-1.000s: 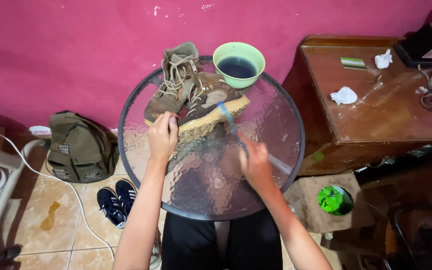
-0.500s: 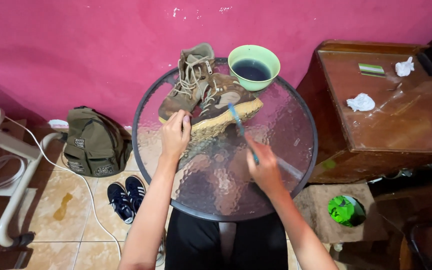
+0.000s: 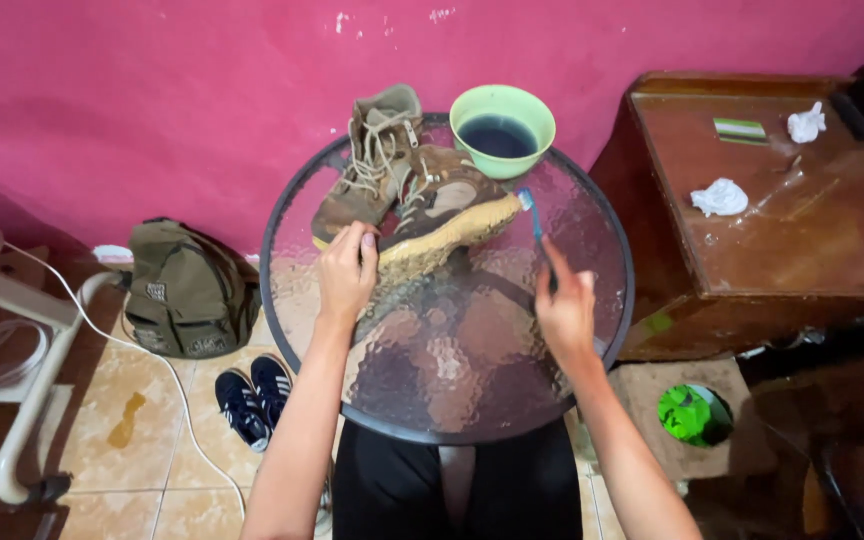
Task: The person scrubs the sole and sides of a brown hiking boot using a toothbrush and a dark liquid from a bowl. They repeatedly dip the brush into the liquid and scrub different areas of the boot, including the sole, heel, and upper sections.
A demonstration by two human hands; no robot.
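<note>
Left hand [image 3: 347,272] grip pressed on tipped boot's [image 3: 442,215] heel end. Right hand [image 3: 564,310] grip pinching blue toothbrush [image 3: 535,228], bristles at boot's toe, green bowl [image 3: 502,128] just beyond, on glass tabletop [image 3: 472,370].

- Left hand [image 3: 347,272] sits just left of frame centre, palm down, fingers curled forward and pressing.
- Right hand [image 3: 565,310] lies right of centre, closed in a grip, knuckles up.
- Both bare forearms rise from the bottom edge, converging slightly.
</note>
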